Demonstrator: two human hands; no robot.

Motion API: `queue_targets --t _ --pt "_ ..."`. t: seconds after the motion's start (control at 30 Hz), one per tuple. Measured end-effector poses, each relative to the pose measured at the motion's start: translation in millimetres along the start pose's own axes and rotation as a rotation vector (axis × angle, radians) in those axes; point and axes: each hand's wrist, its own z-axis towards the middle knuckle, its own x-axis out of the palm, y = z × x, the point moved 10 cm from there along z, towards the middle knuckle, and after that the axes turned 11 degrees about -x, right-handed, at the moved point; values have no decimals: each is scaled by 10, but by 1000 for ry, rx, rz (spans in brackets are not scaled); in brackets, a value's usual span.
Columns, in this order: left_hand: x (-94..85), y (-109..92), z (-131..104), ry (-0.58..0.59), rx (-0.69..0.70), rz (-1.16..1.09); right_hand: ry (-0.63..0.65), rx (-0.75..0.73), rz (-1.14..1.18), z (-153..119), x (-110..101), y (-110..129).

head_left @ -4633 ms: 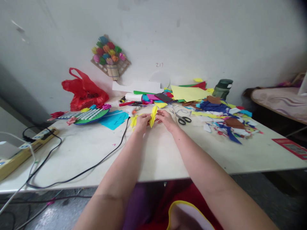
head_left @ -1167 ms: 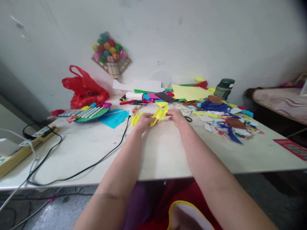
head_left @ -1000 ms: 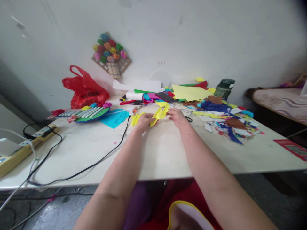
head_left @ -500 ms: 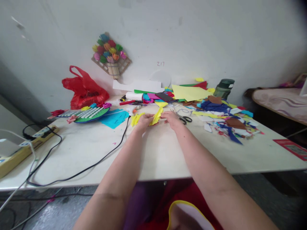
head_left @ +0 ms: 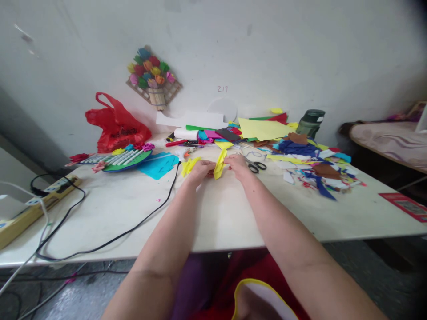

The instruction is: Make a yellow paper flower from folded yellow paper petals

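Observation:
A narrow strip of yellow crepe-like paper (head_left: 219, 164) stands up between my two hands, creased and tilted slightly. My left hand (head_left: 201, 170) pinches it from the left side. From the right, my right hand (head_left: 237, 164) has its fingertips closed on the strip's other edge. More crumpled yellow paper (head_left: 190, 166) lies just beyond my left hand. Black-handled scissors (head_left: 256, 166) rest on the table right beside my right hand; their blades are partly hidden.
Paper scraps (head_left: 320, 164) are heaped at the right, near a dark green bottle (head_left: 311, 123). At left are blue paper (head_left: 159, 165), a green board (head_left: 129, 161), a red bag (head_left: 116, 126) and a power strip (head_left: 40, 206). A black cable (head_left: 133, 228) crosses the table.
The yellow strip has turned a little more upright, and its lower end now shows farther down between my hands. Both hands stay almost in place.

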Motion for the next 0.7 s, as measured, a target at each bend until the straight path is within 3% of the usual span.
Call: queue_targets --t 0.3,0.7 --pt "78 -61 -107 24 1 161 98 -62 -46 -9 66 64" --pt "42 -54 -43 -10 29 224 187 -90 -139 -18 94 106"
